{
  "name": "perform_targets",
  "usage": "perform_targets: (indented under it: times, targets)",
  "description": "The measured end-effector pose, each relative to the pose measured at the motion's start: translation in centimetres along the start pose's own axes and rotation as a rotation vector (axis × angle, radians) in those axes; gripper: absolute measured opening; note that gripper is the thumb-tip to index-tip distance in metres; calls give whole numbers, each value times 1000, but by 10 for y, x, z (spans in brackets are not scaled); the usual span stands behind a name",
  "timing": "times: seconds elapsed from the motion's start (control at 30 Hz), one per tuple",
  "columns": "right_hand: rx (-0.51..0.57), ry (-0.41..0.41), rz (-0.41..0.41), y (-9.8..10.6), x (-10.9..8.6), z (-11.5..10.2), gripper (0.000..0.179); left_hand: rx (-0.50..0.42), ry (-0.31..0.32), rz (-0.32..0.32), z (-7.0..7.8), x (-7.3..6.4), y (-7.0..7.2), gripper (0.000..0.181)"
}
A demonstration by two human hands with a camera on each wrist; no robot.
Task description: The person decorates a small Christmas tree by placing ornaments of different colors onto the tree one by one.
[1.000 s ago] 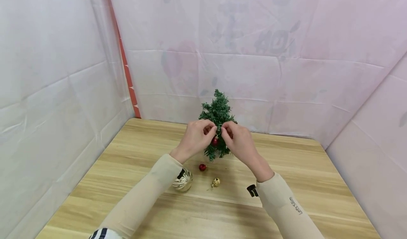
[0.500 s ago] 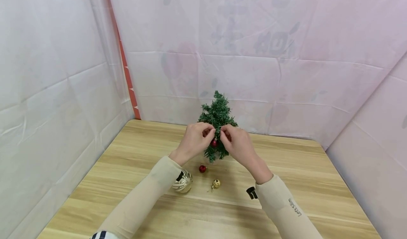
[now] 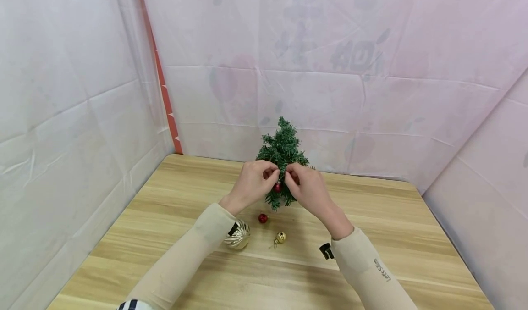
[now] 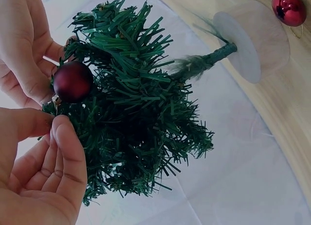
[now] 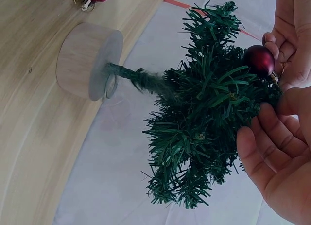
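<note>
A small green Christmas tree (image 3: 282,140) stands at the back of the table, between my hands. A dark red Christmas ball (image 4: 73,82) hangs against a branch near its front. My left hand (image 3: 252,182) pinches the ball's gold hanging string between thumb and forefinger, just by the cap. Close on the other side, my right hand (image 3: 310,187) has thumb and forefinger pressed together at a branch tip (image 5: 274,95); whether string also lies between them I cannot tell. The tree's round base (image 5: 77,62) shows in both wrist views.
Nearer me on the wooden table (image 3: 396,236) lie a second red ball (image 3: 263,218), a small gold ball (image 3: 281,237) and a large ribbed gold ball (image 3: 238,236), partly behind the left sleeve. White cloth walls (image 3: 321,99) enclose the back and sides.
Both hands have drawn slightly closer together and a little lower at the tree's front. The red ball between them has shifted slightly down. The loose balls have stayed put.
</note>
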State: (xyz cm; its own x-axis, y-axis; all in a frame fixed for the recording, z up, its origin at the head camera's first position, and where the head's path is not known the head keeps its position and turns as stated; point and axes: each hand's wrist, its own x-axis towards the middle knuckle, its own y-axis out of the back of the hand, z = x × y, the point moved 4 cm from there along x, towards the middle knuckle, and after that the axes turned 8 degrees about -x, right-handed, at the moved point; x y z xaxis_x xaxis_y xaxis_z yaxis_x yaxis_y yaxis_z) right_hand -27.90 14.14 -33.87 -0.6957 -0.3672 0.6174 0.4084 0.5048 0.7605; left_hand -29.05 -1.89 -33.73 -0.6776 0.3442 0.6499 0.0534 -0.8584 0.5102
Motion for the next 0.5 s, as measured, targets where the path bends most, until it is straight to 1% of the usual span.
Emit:
perform_targets:
  times: [0.1, 0.27, 0.5]
  targets:
    - [0, -3, -5, 0, 0, -1, 12, 1, 6, -9, 0, -1, 0, 13]
    - [-2, 11, 12, 0, -1, -1, 12, -3, 15, -22, -1, -1, 0, 13]
    - [7, 15, 8, 1, 0, -1, 13, -1, 10, -14, -4, -2, 1, 13]
